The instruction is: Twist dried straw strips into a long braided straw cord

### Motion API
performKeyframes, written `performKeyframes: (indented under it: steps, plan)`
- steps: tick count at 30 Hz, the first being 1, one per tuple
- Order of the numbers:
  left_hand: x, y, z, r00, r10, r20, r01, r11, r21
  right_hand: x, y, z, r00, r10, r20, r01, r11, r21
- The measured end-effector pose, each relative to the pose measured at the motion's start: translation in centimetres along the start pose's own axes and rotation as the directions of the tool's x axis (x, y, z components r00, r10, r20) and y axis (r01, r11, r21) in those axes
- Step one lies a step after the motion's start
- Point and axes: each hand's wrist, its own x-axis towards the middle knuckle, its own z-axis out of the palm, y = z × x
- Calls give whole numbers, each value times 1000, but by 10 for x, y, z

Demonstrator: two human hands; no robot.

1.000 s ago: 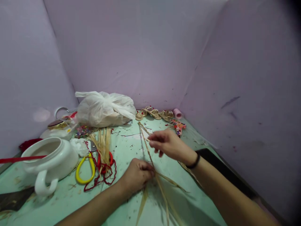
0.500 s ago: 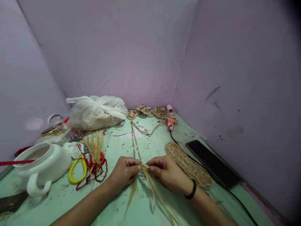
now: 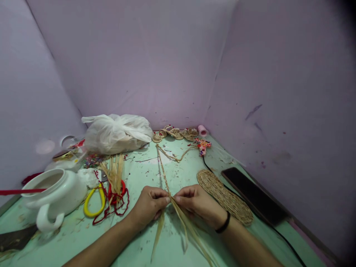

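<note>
A thin straw braid (image 3: 164, 174) runs from the back of the green table down to my fingers, where loose flat straw strands (image 3: 182, 220) fan out toward me. My left hand (image 3: 150, 204) pinches the braid's near end between thumb and forefinger. Close against it, my right hand (image 3: 198, 204), with a black band on the wrist, pinches strands at the same spot. The fingertips almost meet. To the right of that hand lies a woven straw sole (image 3: 224, 196). At its far end the braid bends and continues toward a bead-patterned glue gun (image 3: 203, 145).
At left stand a white teapot (image 3: 55, 193), yellow-handled scissors (image 3: 94, 202), red yarn (image 3: 124, 207) and a bundle of straw strips (image 3: 115, 170). A white plastic bag (image 3: 118, 135), small straw sandals (image 3: 174, 132) and a pink spool (image 3: 203, 130) line the back. A dark phone (image 3: 254, 194) and black cable lie right.
My right fingers have moved in closer to my left fingertips at the braid's end. The whole view has shifted slightly.
</note>
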Motion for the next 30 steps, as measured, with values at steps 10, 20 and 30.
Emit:
performKeyframes:
  steps: [10, 20, 30]
  plan:
    - [1, 0, 2, 1000, 29, -10, -28, 997, 65, 11, -37, -9, 994, 104, 17, -87, 897, -433]
    - [6, -10, 2, 987, 152, -45, -143, 977, 157, 8, -56, 4, 972, 233, -41, -223, 846, -485]
    - [-2, -9, 0, 981, 190, -45, -179, 968, 176, 11, -36, 13, 971, 209, -113, -235, 917, -323]
